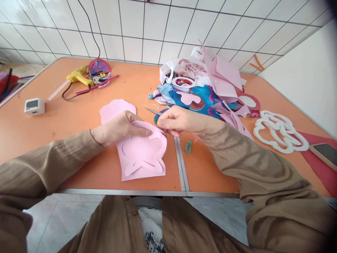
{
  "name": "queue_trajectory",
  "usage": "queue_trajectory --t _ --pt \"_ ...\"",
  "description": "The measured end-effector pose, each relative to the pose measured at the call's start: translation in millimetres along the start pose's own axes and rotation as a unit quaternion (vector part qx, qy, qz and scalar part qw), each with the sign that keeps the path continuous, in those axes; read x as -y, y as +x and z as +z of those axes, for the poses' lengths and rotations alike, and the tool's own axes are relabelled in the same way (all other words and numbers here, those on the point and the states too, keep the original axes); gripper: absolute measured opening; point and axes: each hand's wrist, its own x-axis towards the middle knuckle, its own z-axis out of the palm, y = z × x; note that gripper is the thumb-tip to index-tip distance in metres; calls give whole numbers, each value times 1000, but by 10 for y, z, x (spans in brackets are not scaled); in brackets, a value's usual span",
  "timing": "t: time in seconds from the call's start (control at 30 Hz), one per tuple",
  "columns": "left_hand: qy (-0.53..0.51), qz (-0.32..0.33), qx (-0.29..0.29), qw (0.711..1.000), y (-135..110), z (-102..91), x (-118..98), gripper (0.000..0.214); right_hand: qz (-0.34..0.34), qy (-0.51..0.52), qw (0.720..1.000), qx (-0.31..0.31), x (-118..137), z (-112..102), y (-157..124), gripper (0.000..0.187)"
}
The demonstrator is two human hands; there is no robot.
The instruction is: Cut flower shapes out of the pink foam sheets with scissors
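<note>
My left hand (123,129) pinches a layered pink foam or paper sheet (143,172) with curved cut lines, thumb on top, fingers hidden beneath. A rounded cut-out shape with a narrow tail-like lower part lies over its square backing. At the sheet's upper right edge is my right hand (181,121), closed, fingertips against the rim. A pointed metal blade of scissors (153,111) juts leftward from it; most of the scissors is hidden by the hand. Below the right hand, a small green loop (187,147) shows on the table. A scalloped pink piece (118,109) lies behind my left hand.
A yellow glue gun (80,76) and pliers (98,79) lie back left, near a white box (34,106). Pink scraps (223,77), a plastic bag (168,70) and blue cloth (202,100) crowd the back right. White cloud-shaped outlines (279,131) and a phone (326,154) lie right.
</note>
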Motion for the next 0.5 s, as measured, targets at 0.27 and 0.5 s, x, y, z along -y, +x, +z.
queue_trajectory --t 0.27,0.5 --pt "-5 -4 -16 1000 -14 13 -28 22 -32 -38 999 -15 -97 124 47 27" --pt "15 17 -28 999 -17 4 -29 21 -38 -36 998 -34 -75 143 46 32"
